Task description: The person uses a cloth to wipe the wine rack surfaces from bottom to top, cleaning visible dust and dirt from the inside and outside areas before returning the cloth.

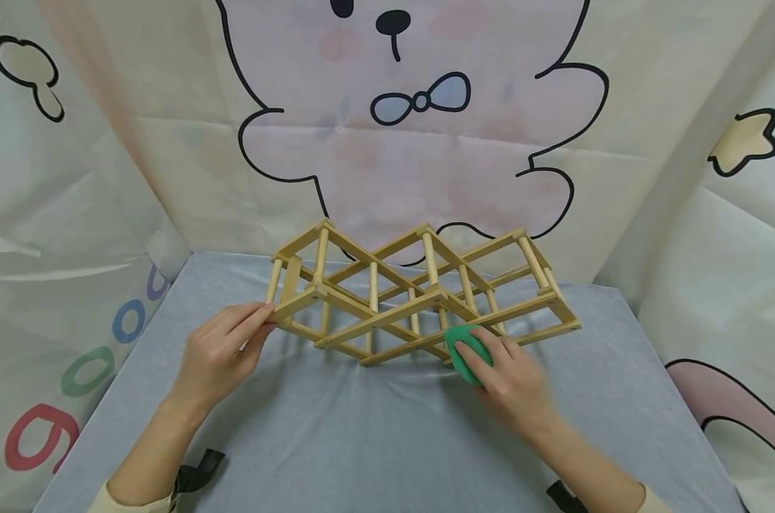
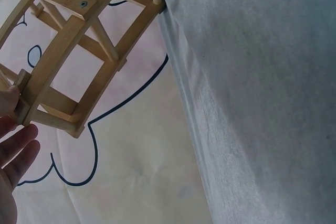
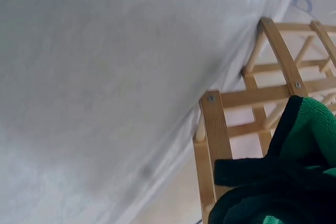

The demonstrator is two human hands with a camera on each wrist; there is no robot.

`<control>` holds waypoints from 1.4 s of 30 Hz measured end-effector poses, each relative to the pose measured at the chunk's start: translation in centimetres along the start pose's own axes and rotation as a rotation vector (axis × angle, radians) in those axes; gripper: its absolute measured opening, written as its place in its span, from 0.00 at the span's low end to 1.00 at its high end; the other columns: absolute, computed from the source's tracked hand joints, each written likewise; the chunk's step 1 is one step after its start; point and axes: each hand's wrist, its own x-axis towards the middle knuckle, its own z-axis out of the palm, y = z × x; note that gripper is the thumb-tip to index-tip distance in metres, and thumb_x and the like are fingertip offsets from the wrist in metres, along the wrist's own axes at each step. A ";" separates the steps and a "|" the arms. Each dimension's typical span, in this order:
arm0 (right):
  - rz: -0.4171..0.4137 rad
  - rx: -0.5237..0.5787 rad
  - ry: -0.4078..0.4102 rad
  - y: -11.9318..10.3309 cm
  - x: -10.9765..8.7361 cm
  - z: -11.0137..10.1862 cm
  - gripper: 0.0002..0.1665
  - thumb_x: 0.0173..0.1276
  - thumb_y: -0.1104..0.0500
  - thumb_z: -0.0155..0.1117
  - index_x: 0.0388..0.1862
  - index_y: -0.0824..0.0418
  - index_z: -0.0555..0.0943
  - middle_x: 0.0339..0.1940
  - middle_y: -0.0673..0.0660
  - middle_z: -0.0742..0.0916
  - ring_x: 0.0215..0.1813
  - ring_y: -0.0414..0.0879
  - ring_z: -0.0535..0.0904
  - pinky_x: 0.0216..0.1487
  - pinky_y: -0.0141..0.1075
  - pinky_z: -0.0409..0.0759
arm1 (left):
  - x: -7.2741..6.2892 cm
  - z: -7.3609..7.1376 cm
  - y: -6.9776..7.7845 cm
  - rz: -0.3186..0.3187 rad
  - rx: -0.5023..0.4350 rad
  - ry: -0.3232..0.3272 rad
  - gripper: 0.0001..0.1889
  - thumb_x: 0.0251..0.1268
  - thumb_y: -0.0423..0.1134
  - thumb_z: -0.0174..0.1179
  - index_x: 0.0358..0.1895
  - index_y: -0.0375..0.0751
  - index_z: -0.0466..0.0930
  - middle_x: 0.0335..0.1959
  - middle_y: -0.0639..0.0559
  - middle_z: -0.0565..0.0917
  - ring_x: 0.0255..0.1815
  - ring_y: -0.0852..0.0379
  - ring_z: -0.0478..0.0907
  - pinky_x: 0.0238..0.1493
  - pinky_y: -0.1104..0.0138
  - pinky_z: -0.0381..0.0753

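A folding wooden lattice rack [image 1: 382, 320] of light slats and round dowels stands spread out in zigzags on the table. At its left end, my left hand [image 1: 217, 353] pinches a slat corner between thumb and fingers; the left wrist view shows the fingertips [image 2: 23, 148] right at that corner of the rack [image 2: 59, 51]. My right hand [image 1: 512, 385] holds a green cloth [image 1: 467, 350] against the front lower slats, right of the middle. In the right wrist view the fuzzy cloth [image 3: 317, 124] has a dark edge band and overlaps the rack [image 3: 281, 56], hiding the fingers.
A light blue-grey cloth covers the table [image 1: 375, 442], its far edge just behind the rack. Behind and on both sides hangs a pale printed curtain [image 1: 189, 142] with a cartoon animal and coloured letters. A black strap [image 1: 200, 470] sits at the left wrist.
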 end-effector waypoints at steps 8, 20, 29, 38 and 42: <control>0.031 -0.043 0.018 0.9 -0.3 -1.2 0.42 0.29 0.74 0.83 0.53 0.63 0.88 0.51 0.69 0.86 0.34 0.65 0.83 0.29 0.56 0.88 | -0.1 0.0 -0.2 -0.004 -0.002 -0.001 0.17 0.82 0.42 0.58 0.51 0.30 0.89 0.40 0.40 0.89 0.33 0.43 0.87 0.31 0.54 0.88; 0.047 -0.023 -0.019 2.0 -2.4 -0.9 0.35 0.39 0.71 0.74 0.54 0.64 0.88 0.51 0.69 0.86 0.38 0.65 0.84 0.32 0.57 0.87 | 0.1 0.0 -0.1 0.011 0.000 0.002 0.17 0.82 0.42 0.58 0.50 0.30 0.90 0.40 0.40 0.89 0.33 0.43 0.87 0.30 0.54 0.88; 0.096 -0.076 -0.139 3.1 -4.9 -0.7 0.34 0.40 0.71 0.81 0.52 0.64 0.87 0.50 0.68 0.85 0.35 0.63 0.83 0.29 0.52 0.86 | 0.0 0.0 -0.1 0.016 -0.002 0.012 0.17 0.82 0.42 0.58 0.50 0.30 0.90 0.39 0.41 0.89 0.33 0.44 0.87 0.29 0.54 0.88; 0.119 -0.079 -0.157 3.8 -6.8 -0.9 0.33 0.40 0.72 0.76 0.51 0.64 0.87 0.51 0.69 0.85 0.37 0.65 0.83 0.29 0.53 0.87 | 0.0 0.0 0.0 0.010 -0.002 0.011 0.17 0.82 0.42 0.58 0.50 0.30 0.90 0.39 0.41 0.89 0.33 0.44 0.87 0.30 0.55 0.88; 0.142 -0.062 -0.154 4.3 -7.3 -1.5 0.35 0.38 0.71 0.79 0.53 0.64 0.87 0.52 0.69 0.85 0.37 0.66 0.84 0.29 0.55 0.88 | 0.0 0.0 -0.1 0.010 0.005 0.009 0.17 0.82 0.42 0.58 0.51 0.31 0.90 0.39 0.41 0.90 0.33 0.44 0.87 0.30 0.54 0.88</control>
